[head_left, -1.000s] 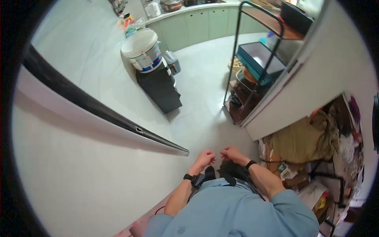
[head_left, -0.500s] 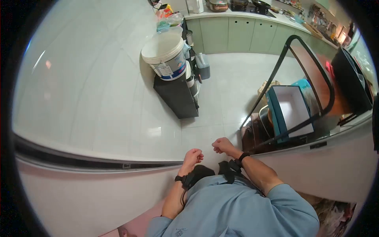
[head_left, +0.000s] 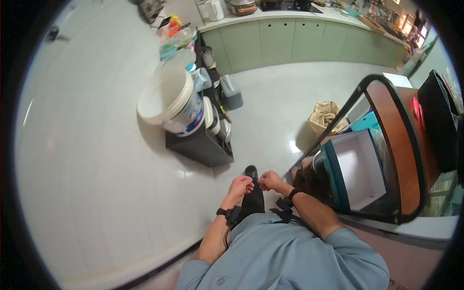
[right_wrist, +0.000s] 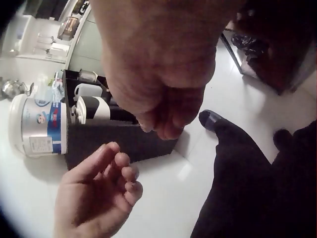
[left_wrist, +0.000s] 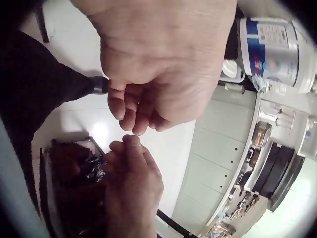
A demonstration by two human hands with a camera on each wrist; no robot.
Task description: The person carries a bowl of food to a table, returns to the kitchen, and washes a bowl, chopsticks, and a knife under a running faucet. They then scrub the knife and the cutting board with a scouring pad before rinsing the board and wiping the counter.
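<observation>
The white bucket [head_left: 188, 116] stands mouth up on the dark rack [head_left: 195, 151], whose long axis runs toward the green cabinets [head_left: 241, 46]; both look nearer than half a second ago. The left hand [head_left: 240, 188], fingers loosely curled round nothing, is just beside the right hand [head_left: 271, 181], likewise curled — the gap between them has narrowed. Rightward, the teal box [head_left: 337, 176] sits in the trolley [head_left: 398, 150] — open side up, lengthwise toward the cabinets.

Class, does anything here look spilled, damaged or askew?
Nothing clearly stands out. The white bucket rests on the black rack, and the visible floor shows no spill; any apparent leaning may be lens distortion.
</observation>
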